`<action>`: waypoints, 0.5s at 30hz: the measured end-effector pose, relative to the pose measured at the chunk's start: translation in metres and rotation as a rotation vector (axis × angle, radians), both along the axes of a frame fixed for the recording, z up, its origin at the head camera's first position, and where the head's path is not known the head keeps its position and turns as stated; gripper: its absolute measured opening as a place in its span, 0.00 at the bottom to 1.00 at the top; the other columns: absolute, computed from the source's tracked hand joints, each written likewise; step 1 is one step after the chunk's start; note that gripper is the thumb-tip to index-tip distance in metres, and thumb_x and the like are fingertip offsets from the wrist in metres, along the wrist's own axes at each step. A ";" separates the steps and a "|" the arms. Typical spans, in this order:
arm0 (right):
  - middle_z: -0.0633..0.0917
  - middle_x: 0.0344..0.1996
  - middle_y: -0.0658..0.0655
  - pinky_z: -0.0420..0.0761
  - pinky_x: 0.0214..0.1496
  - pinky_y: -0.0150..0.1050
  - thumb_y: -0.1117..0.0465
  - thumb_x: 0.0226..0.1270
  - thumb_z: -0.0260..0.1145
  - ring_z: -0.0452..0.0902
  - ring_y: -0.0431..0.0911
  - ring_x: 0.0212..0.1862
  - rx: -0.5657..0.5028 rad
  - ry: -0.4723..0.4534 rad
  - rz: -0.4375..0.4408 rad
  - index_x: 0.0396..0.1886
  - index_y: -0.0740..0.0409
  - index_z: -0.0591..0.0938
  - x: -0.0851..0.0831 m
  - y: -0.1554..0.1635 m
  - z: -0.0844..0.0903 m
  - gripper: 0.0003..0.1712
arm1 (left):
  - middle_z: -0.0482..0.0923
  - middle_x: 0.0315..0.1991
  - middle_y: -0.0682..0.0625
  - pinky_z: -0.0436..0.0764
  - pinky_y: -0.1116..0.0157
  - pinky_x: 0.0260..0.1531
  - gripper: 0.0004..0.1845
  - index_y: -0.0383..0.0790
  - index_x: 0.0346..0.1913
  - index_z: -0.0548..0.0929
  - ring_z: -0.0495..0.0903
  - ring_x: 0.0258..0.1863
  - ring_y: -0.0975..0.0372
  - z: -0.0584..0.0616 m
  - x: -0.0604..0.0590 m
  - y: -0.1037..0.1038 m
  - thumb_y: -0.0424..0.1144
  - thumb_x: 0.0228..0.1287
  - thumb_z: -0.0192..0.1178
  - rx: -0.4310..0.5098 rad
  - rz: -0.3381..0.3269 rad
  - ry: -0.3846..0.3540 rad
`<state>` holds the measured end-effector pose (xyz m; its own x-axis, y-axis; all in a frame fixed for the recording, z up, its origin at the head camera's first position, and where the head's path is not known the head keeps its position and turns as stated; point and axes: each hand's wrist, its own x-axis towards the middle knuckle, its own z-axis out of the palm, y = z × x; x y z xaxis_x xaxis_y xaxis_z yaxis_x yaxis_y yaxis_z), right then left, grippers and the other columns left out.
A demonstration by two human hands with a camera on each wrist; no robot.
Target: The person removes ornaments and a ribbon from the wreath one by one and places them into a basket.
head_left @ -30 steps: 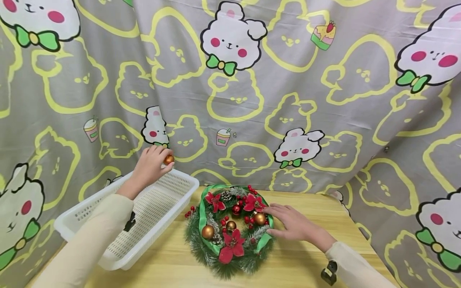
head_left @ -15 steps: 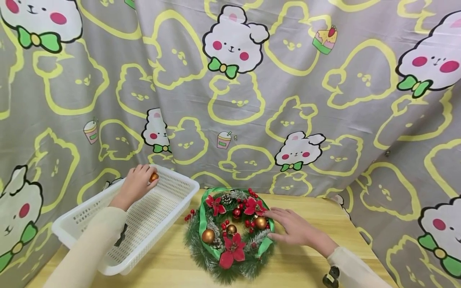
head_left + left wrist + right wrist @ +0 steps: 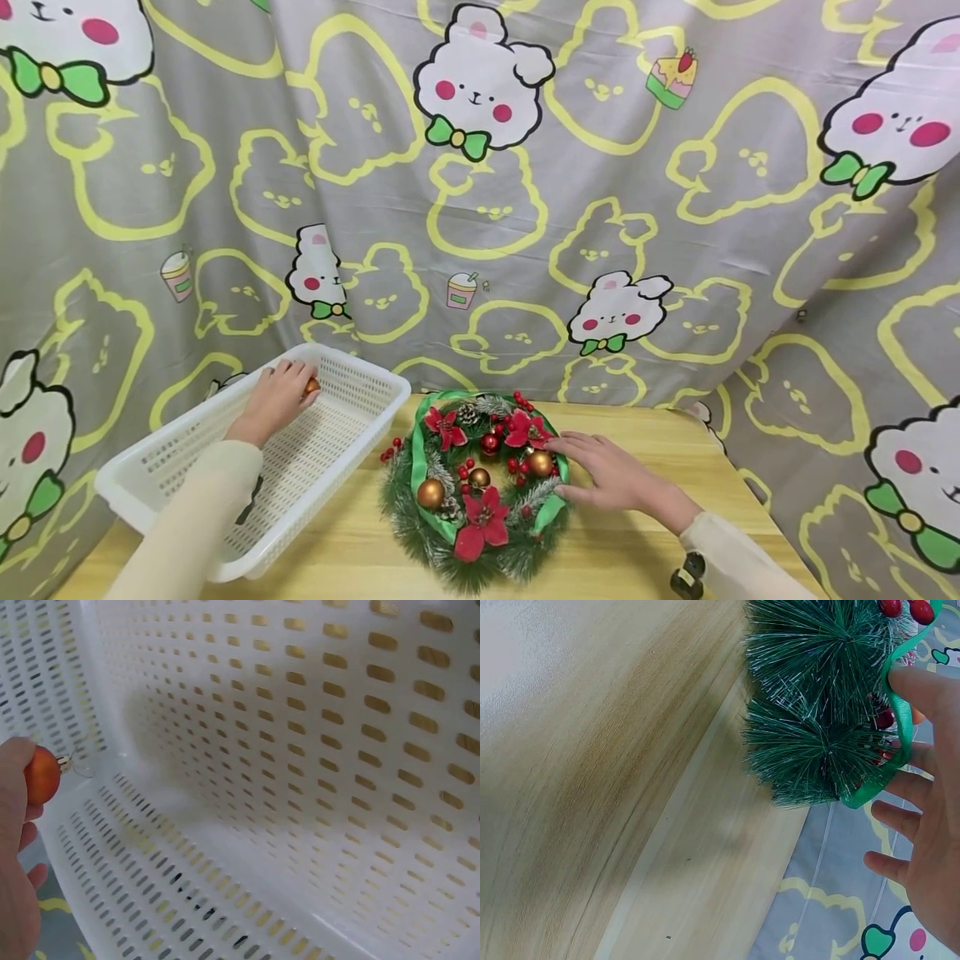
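Lying nearest me on the table (image 3: 630, 558), the wreath (image 3: 517, 558) sits flat, its near side carrying a big red flower (image 3: 482, 525). It is midway between the table's side edges, its far rim close to the far edge, probably so either of my hands can reach it. A green ribbon (image 3: 904, 727) runs round it, and gold balls (image 3: 431, 494) sit among the needles. My right hand (image 3: 611, 475) lies at the wreath's right side, fingers spread and thumb touching the ribbon, a light touch that I judge enough to steady it. Farther off, a white basket (image 3: 322, 442) stands slantwise, hiding the table's far left corner. Inside it, my left hand (image 3: 277, 400) pinches an orange ball (image 3: 43, 776) by its round body, which leaves the cap and wire loop (image 3: 81, 769) free; I can't tell whether the ball touches the basket wall. Behind everything hangs a rabbit-print curtain (image 3: 495, 208).
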<state>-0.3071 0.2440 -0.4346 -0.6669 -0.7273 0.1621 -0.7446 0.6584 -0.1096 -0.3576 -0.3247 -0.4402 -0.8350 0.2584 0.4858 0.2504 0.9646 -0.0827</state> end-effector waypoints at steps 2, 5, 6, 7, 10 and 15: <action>0.76 0.71 0.59 0.69 0.68 0.66 0.35 0.74 0.58 0.68 0.61 0.73 0.000 -0.003 0.001 0.73 0.55 0.72 -0.001 0.000 0.000 0.39 | 0.79 0.43 0.37 0.77 0.43 0.40 0.17 0.33 0.49 0.79 0.76 0.44 0.43 -0.003 0.000 -0.001 0.41 0.66 0.69 -0.019 0.000 -0.004; 0.75 0.71 0.59 0.68 0.68 0.66 0.35 0.74 0.58 0.68 0.61 0.74 0.003 -0.009 0.001 0.74 0.55 0.72 -0.001 0.000 0.000 0.39 | 0.79 0.43 0.38 0.77 0.44 0.39 0.16 0.34 0.48 0.79 0.75 0.43 0.44 -0.007 0.000 -0.001 0.42 0.66 0.69 -0.040 0.011 -0.027; 0.75 0.71 0.59 0.68 0.68 0.66 0.34 0.74 0.58 0.67 0.61 0.74 0.003 -0.011 -0.001 0.74 0.55 0.72 -0.001 -0.001 0.000 0.40 | 0.79 0.43 0.38 0.77 0.44 0.40 0.16 0.34 0.48 0.80 0.75 0.43 0.44 -0.008 0.000 -0.001 0.42 0.66 0.69 -0.042 0.016 -0.038; 0.75 0.71 0.59 0.68 0.69 0.66 0.34 0.74 0.58 0.67 0.61 0.74 0.004 -0.011 -0.003 0.74 0.55 0.72 -0.001 -0.001 0.000 0.40 | 0.80 0.42 0.38 0.77 0.44 0.40 0.16 0.34 0.47 0.80 0.76 0.43 0.44 -0.009 0.000 -0.001 0.42 0.66 0.70 -0.043 0.018 -0.046; 0.75 0.72 0.58 0.68 0.69 0.66 0.34 0.74 0.58 0.67 0.60 0.74 0.004 -0.012 -0.008 0.74 0.54 0.72 -0.001 0.000 0.000 0.40 | 0.80 0.41 0.39 0.77 0.43 0.40 0.15 0.35 0.46 0.80 0.76 0.43 0.44 -0.011 0.001 0.000 0.41 0.65 0.71 -0.033 0.020 -0.063; 0.75 0.71 0.58 0.69 0.69 0.65 0.35 0.74 0.58 0.68 0.59 0.74 0.002 0.004 -0.006 0.74 0.54 0.72 -0.001 0.000 -0.001 0.39 | 0.80 0.40 0.41 0.77 0.44 0.40 0.14 0.36 0.44 0.81 0.76 0.41 0.45 -0.016 0.001 -0.002 0.41 0.63 0.71 -0.016 0.005 -0.060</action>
<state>-0.3079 0.2443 -0.4360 -0.6709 -0.7232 0.1638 -0.7408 0.6634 -0.1054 -0.3566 -0.3269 -0.4559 -0.8638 0.2612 0.4309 0.2503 0.9646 -0.0830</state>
